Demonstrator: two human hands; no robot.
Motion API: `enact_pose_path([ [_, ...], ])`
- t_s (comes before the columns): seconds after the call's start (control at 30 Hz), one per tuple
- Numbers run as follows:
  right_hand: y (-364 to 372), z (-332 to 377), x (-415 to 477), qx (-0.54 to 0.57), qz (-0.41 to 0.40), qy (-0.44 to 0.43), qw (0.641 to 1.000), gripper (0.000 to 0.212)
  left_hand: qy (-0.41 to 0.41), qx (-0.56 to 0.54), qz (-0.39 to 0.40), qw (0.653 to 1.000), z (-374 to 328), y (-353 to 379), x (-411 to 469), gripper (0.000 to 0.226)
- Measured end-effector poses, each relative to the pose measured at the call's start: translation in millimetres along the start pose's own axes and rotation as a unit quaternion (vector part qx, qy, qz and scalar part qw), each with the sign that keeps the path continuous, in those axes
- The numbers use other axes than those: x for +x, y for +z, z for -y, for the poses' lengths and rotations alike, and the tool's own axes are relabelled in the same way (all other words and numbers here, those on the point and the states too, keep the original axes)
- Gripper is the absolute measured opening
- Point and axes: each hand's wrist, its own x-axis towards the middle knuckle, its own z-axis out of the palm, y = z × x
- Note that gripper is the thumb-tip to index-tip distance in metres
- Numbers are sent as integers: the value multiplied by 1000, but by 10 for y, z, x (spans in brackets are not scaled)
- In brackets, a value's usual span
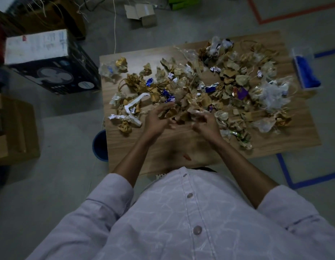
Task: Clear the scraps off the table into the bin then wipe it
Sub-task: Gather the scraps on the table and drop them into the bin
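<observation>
A wooden table (181, 147) is strewn with scraps (228, 85): crumpled brown paper, clear plastic, white strips and blue foil wrappers. Near the front middle of the heap, my left hand (157, 121) and my right hand (205, 123) face each other. Their curled fingers close from both sides on a clump of brown paper scraps (181, 114). Both hands are motion-blurred. A blue bin (100, 145) stands on the floor at the table's left edge, partly hidden under it.
A clear container with a blue cloth (306, 72) sits at the table's right edge. On the floor to the left are a black fan box (56, 72) and cardboard boxes (12, 132). A small red mark (187, 157) lies near the front edge.
</observation>
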Motion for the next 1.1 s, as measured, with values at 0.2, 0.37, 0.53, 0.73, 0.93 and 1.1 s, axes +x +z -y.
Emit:
enact_pose_path([
  [0.2,149,-753,-414,-281,156,-100,942,33,-195,61,93,974,788,55,-314,22],
  [0.37,174,-759,-347,-330,223,-180,899,16,-298,-80,66,949,1028,76,-419,26],
  [0.53,205,-545,-17,-343,188,-156,907,10,-241,-39,43,969,890,21,-366,20],
  [0.73,177,-22,267,-152,-14,-125,980,35,-199,25,-77,977,844,-229,-279,22],
  [0.93,400,-95,8,-206,43,-176,962,41,-133,273,-347,887,738,-436,-133,74],
  [1.1,468,-3,-63,-178,77,-145,970,30,-162,307,-288,893,795,-720,256,132],
])
